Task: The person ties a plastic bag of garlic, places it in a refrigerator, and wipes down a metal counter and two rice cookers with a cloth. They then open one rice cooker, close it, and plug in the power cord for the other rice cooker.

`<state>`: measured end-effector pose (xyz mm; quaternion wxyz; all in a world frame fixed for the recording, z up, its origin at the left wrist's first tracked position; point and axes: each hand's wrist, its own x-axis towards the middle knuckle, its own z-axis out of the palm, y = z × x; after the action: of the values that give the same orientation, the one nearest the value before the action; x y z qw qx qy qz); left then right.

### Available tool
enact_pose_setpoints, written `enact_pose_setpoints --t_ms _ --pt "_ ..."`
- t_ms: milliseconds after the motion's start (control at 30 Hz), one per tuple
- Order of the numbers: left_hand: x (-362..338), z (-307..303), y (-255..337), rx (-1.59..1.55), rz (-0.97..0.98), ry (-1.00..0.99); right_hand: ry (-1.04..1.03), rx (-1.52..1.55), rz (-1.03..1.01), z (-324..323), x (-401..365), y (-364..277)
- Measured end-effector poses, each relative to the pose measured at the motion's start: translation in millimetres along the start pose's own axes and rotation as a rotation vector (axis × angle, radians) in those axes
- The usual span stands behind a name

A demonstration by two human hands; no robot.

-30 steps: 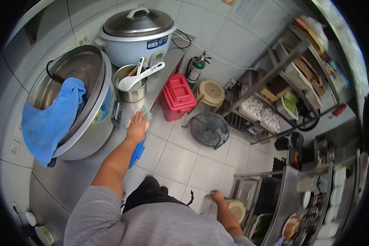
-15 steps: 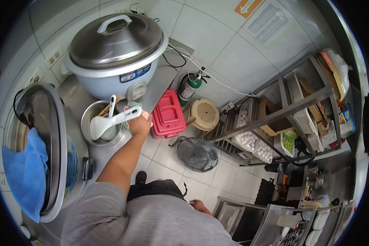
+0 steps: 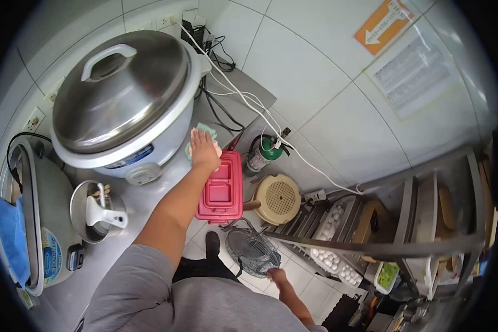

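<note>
My left hand (image 3: 203, 148) lies over a pale green and peach cloth (image 3: 198, 133) and presses it on the steel counter (image 3: 160, 191). The cloth bunches out around its fingers, beside the large rice cooker (image 3: 149, 145) with a steel lid. Just below the hand is a red lidded box (image 3: 220, 193). My right hand (image 3: 276, 274) hangs low in front of the black floor fan (image 3: 253, 252), its fingers loosely apart and nothing visible in them. To the left, a steel pot (image 3: 83, 213) holds a white rice paddle (image 3: 106, 216) and other utensils.
A second cooker (image 3: 55, 221) with a blue cloth (image 3: 14, 238) stands at the left. Cables (image 3: 221, 105) trail behind the counter. A fire extinguisher (image 3: 258, 156), a beige round stool (image 3: 279, 199) and a metal rack (image 3: 371, 246) with egg trays (image 3: 329, 257) are to the right.
My left hand and the cloth have moved from beside the steel pot to the counter's far part, past the large cooker's front. My right hand has moved in front of the fan. The view has shifted.
</note>
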<state>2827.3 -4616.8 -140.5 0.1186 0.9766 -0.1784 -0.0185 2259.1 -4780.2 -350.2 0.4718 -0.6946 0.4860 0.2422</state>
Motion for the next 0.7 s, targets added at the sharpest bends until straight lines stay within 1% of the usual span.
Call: enact_pose_setpoints --t_ms 33,67,100,133,167,200,267,300,333,367,400,433,467,500,533,600,633,667,700 --pt "19 5 12 -0.052 0.000 0.014 0.008 0.060 -0.043 -23 10 -40" --pt "38 9 23 -0.103 0.004 0.029 0.018 0.125 -0.086 -39 23 -63" --pt "55 9 35 -0.092 0.000 0.024 0.036 0.107 -0.205 -51 50 -69" --pt "67 7 46 -0.061 0.027 0.001 0.054 0.092 -0.319 -59 62 -84" --pt "70 10 54 -0.028 0.054 -0.027 0.033 0.230 -0.252 -63 63 -92" --pt "68 25 57 -0.016 0.054 -0.043 0.013 0.365 -0.180 -71 39 -134" --pt "63 48 57 -0.205 0.254 0.235 -0.047 0.390 -0.158 -73 16 -168" --pt "40 25 67 -0.361 0.231 0.078 -0.158 0.578 -0.117 -72 1 -189" --pt "15 33 74 -0.467 0.262 0.239 -0.275 0.763 -0.073 -67 -10 -210" --pt "-18 2 85 -0.436 0.313 -0.115 -0.374 0.887 -0.085 -61 -14 -227" --pt "-48 25 80 -0.417 0.463 -0.087 -0.476 1.005 -0.094 -55 -18 -246" --pt "-84 35 85 -0.708 0.389 0.018 -0.501 0.995 -0.103 -50 -30 -273" --pt "-108 38 81 -0.801 0.289 -0.111 -0.657 1.140 -0.133 -45 -47 -308" --pt "-130 10 84 -0.866 0.080 -0.337 -0.814 1.283 -0.157 -41 -64 -343" --pt "-143 -20 79 -1.008 0.118 -0.436 -0.874 1.279 -0.217 -35 -77 -377" --pt "-161 0 48 -0.959 0.188 -0.129 -0.812 1.073 -0.245 -18 -74 -416" --pt "-163 -22 32 -0.866 0.231 -0.073 -0.832 1.060 -0.254 -13 -74 -435" --pt "-167 -45 13 -0.770 0.270 -0.016 -0.752 1.017 -0.393 -6 -75 -455" --pt "-174 -99 2 -0.711 0.228 -0.048 -0.673 0.971 -0.533 1 -78 -477"
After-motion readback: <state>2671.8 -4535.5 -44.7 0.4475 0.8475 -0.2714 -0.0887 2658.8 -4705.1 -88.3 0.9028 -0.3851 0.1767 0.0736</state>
